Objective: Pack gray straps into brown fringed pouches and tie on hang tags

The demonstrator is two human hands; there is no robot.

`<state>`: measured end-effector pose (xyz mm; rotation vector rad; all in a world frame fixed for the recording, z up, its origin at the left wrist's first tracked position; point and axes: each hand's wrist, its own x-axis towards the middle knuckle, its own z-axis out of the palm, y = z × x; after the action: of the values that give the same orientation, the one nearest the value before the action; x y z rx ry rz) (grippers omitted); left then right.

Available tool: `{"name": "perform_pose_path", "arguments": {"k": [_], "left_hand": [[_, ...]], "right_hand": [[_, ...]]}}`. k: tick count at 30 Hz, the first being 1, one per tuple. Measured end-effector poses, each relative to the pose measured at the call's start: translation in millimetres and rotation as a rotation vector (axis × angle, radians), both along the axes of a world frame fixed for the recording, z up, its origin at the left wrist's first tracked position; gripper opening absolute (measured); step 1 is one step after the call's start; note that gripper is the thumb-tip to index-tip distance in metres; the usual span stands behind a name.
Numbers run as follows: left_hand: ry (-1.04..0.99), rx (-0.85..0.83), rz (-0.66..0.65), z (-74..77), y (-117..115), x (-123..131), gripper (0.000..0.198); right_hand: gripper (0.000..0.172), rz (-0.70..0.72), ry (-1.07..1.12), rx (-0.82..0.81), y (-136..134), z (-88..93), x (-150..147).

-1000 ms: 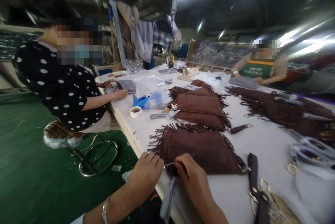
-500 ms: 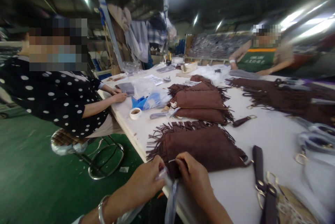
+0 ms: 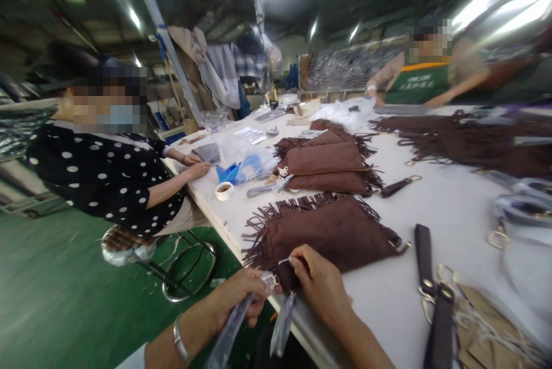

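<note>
At the near edge of the white desk [image 3: 431, 208] lies a brown fringed pouch [image 3: 332, 234], flat on its side with its fringe running along the top and the left end. The right hand [image 3: 321, 285] rests on the pouch's lower left corner, its grip pinched on a small metal piece [image 3: 283, 261] there. The left hand [image 3: 241, 299], a bangle at its wrist, is just off the desk edge, fingers closed around a strip of clear plastic film [image 3: 230, 331] that trails down toward the green floor [image 3: 56, 300]; a second strip hangs between the two hands.

To the right of the pouch a dark strap [image 3: 425, 260] with metal clips lies on the desk. Farther back is a stack of the same brown pouches [image 3: 328, 159], a roll of tape [image 3: 223, 191] and some blue packaging. A person in a dotted black top [image 3: 103, 179] sits on a stool at the left, hands on the desk. Another person in a green apron [image 3: 416, 84] stands at the far end.
</note>
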<state>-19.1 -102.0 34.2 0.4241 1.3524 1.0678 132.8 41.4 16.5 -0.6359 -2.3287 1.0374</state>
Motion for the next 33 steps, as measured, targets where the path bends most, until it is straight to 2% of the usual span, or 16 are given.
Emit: {"name": "perform_pose_path", "arguments": {"k": [5,8,11,18,23,33], "left_hand": [[0.394,0.031,-0.106,-3.8,-6.7,1.9,0.022],[0.618,0.067,-0.119,-7.9,-13.4,2.7,0.029],[0.757,0.077,-0.119,-8.5,-19.0,4.0,0.029],[0.908,0.052,-0.124,-4.0,-25.9,10.3,0.016],[0.931,0.057,-0.123,-4.2,-27.7,12.5,0.011],[1.116,0.021,-0.157,5.2,-25.1,16.0,0.003]], "right_hand": [[0.012,0.058,0.047,-0.020,-4.0,3.2,4.3],[0.011,0.097,0.045,0.009,-8.2,5.3,5.3],[0.011,0.119,0.004,0.028,-11.9,8.3,5.5],[0.011,0.146,-0.073,0.070,-16.6,12.8,4.9],[0.011,0.173,-0.086,0.098,-17.6,9.9,4.1],[0.014,0.223,-0.133,0.172,-19.1,7.0,2.0]]}}
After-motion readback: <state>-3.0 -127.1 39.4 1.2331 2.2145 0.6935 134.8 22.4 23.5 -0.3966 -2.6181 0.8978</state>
